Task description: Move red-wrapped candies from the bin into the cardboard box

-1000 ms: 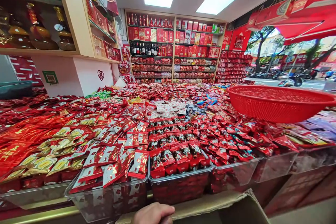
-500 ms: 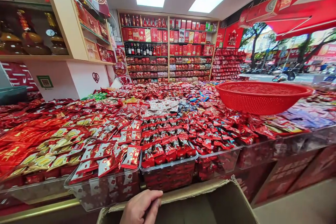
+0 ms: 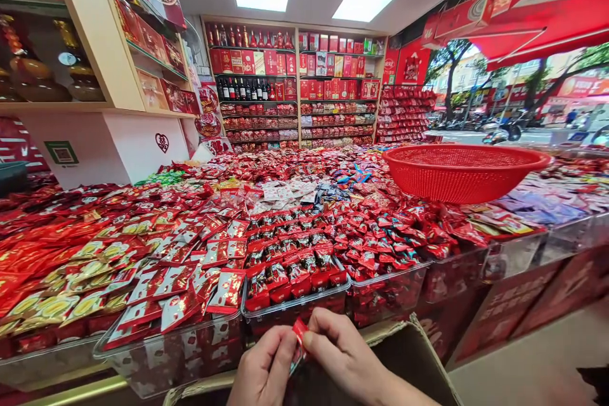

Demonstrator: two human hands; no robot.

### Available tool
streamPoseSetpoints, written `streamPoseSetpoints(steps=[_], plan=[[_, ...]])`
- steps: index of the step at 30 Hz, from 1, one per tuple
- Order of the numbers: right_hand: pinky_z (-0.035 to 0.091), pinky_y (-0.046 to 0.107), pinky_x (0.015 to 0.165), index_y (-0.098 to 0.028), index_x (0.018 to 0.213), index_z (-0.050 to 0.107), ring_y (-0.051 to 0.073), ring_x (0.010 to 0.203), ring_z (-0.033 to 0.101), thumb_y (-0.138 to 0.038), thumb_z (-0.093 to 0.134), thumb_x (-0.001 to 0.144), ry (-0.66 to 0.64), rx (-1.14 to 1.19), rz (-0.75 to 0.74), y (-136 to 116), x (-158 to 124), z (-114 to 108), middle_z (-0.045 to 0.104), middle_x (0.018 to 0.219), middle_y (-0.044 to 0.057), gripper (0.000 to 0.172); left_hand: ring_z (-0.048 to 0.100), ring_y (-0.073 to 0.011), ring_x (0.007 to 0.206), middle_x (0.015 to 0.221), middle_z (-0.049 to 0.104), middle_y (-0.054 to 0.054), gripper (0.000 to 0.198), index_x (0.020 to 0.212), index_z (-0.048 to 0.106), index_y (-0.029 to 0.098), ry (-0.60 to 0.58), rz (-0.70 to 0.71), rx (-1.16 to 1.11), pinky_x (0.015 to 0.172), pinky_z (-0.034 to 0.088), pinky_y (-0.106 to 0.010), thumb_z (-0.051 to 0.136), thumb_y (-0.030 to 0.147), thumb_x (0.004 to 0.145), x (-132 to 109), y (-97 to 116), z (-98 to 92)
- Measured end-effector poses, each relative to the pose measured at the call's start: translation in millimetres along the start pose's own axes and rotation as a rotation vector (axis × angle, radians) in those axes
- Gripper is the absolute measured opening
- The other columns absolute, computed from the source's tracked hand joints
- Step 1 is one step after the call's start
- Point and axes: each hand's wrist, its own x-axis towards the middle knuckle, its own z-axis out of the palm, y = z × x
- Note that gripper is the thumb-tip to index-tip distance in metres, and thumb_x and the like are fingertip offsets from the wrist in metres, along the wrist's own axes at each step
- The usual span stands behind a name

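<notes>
Above an open cardboard box [image 3: 409, 355] at the bottom of the view, both my hands are close together. My left hand [image 3: 266, 361] pinches the lower left side of a small red candy packet [image 3: 299, 328]. From the other side, my right hand [image 3: 337, 349] grips its upper edge between thumb and finger. Fingers cover much of the packet. Just beyond them stands a clear plastic bin [image 3: 297, 304] filled with upright red and black candy packets [image 3: 299, 276]. Left of it, another bin [image 3: 176, 346] is heaped with red and white packets [image 3: 183, 307].
A red plastic basket [image 3: 464, 174] rests on the candy at the right. Loose packets cover the broad display. A white pillar [image 3: 143, 149] and shelf cabinet [image 3: 88, 32] rise at the left; stocked shelves [image 3: 297, 82] line the back. The street lies beyond at the right.
My right hand has come into view and taken hold of the red packet, which now shows between both hands. The view has turned slightly right.
</notes>
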Motion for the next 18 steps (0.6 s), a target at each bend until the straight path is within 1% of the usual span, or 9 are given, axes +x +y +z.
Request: streamPoseSetpoints(steps=[2,6,9,11,14,15,16,17,18], plan=[[0.031,0.021,0.047,-0.019,0.058,0.037,0.009,0.051,0.037,-0.041,0.042,0.082,0.045,0.016,-0.015,-2.3,11.0,-0.7,0.038,0.055,-0.003,0.033,0.049,-0.0096,0.041,0.054,0.055,0.004,0.033,0.086,0.063,0.019,0.042,0.028,0.023,0.043,0.044,-0.018,0.040,0.042,0.087,16.8,8.7,4.5],[0.029,0.020,0.039,-0.019,0.063,0.040,0.008,0.042,0.040,-0.058,0.038,0.081,0.118,0.190,0.053,3.7,29.1,1.9,0.042,0.049,-0.004,0.042,0.056,-0.0126,0.052,0.069,0.063,0.000,0.029,0.095,0.060,0.018,0.208,0.110,0.043,0.057,0.049,-0.023,0.042,0.040,0.086,41.4,17.6,11.0],[0.027,0.019,0.034,-0.019,0.064,0.040,0.007,0.035,0.038,-0.066,0.041,0.074,0.167,0.340,0.108,7.2,31.0,3.5,0.042,0.044,-0.005,0.048,0.061,-0.0157,0.066,0.074,0.064,-0.002,0.028,0.097,0.060,0.019,0.278,0.131,0.031,0.065,0.050,-0.026,0.042,0.038,0.086,45.0,18.3,17.1],[0.027,0.018,0.034,-0.019,0.064,0.040,0.006,0.034,0.037,-0.066,0.043,0.073,0.172,0.386,0.116,7.4,27.1,4.1,0.042,0.044,-0.006,0.049,0.061,-0.0170,0.075,0.079,0.064,-0.003,0.027,0.098,0.059,0.019,0.316,0.123,0.021,0.070,0.049,-0.027,0.041,0.036,0.087,42.9,17.0,21.0],[0.029,0.017,0.035,-0.018,0.062,0.040,0.006,0.036,0.039,-0.062,0.044,0.077,0.186,0.408,0.114,6.2,17.9,3.4,0.040,0.045,-0.006,0.046,0.059,-0.0170,0.079,0.088,0.064,-0.004,0.027,0.095,0.060,0.020,0.330,0.111,-0.036,0.074,0.048,-0.028,0.043,0.037,0.085,38.6,15.0,24.0],[0.030,0.017,0.036,-0.018,0.063,0.040,0.006,0.038,0.041,-0.060,0.045,0.078,0.191,0.420,0.089,5.7,14.6,2.3,0.041,0.047,-0.005,0.044,0.059,-0.0162,0.075,0.086,0.064,-0.004,0.027,0.093,0.061,0.020,0.320,0.093,-0.078,0.072,0.048,-0.027,0.045,0.039,0.084,37.2,14.9,24.2],[0.034,0.017,0.038,-0.018,0.065,0.043,0.007,0.042,0.045,-0.058,0.048,0.078,0.190,0.433,0.040,5.0,11.6,0.5,0.045,0.053,-0.004,0.042,0.059,-0.0146,0.066,0.081,0.064,-0.003,0.028,0.094,0.061,0.020,0.294,0.044,-0.136,0.065,0.049,-0.025,0.046,0.042,0.083,35.8,15.4,24.2],[0.039,0.019,0.042,-0.019,0.072,0.047,0.010,0.050,0.050,-0.057,0.053,0.075,0.180,0.444,-0.032,4.2,8.8,-2.0,0.051,0.062,-0.001,0.039,0.056,-0.0122,0.054,0.071,0.063,-0.001,0.031,0.097,0.059,0.020,0.250,-0.032,-0.210,0.053,0.049,-0.023,0.047,0.044,0.082,34.4,16.3,24.2],[0.044,0.021,0.049,-0.021,0.083,0.051,0.013,0.061,0.056,-0.056,0.059,0.071,0.160,0.441,-0.117,3.1,6.5,-5.1,0.056,0.076,0.003,0.038,0.048,-0.0094,0.041,0.059,0.059,0.002,0.034,0.102,0.057,0.021,0.201,-0.132,-0.294,0.041,0.043,-0.019,0.048,0.046,0.081,32.8,17.7,24.1]])
